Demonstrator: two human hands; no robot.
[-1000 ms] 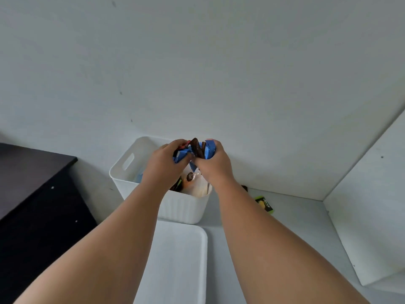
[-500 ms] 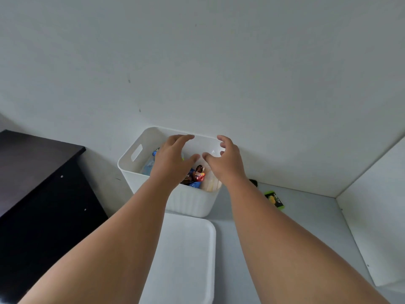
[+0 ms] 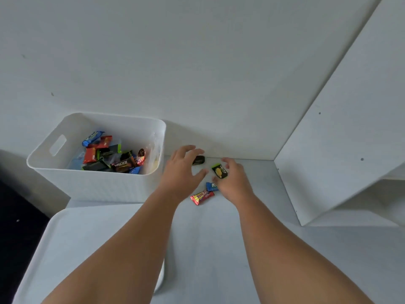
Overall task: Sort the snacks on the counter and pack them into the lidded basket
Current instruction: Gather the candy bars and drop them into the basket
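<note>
Both hands reach over loose snacks on the counter, centre of the frame.

The left hand [image 3: 182,170] hovers with fingers spread wide, holding nothing; a dark packet [image 3: 198,160] lies just beyond its fingertips by the wall. The right hand [image 3: 234,181] is loosely arched, and a black-and-green packet [image 3: 219,171] sits in the gap between its thumb and fingers; whether they touch it is unclear. A blue packet [image 3: 211,186] and a red-and-yellow packet [image 3: 201,196] lie between the two wrists. The white basket [image 3: 98,185], centre left, holds mixed snacks [image 3: 114,156]; its lid [image 3: 72,238] lies at lower left.
</note>
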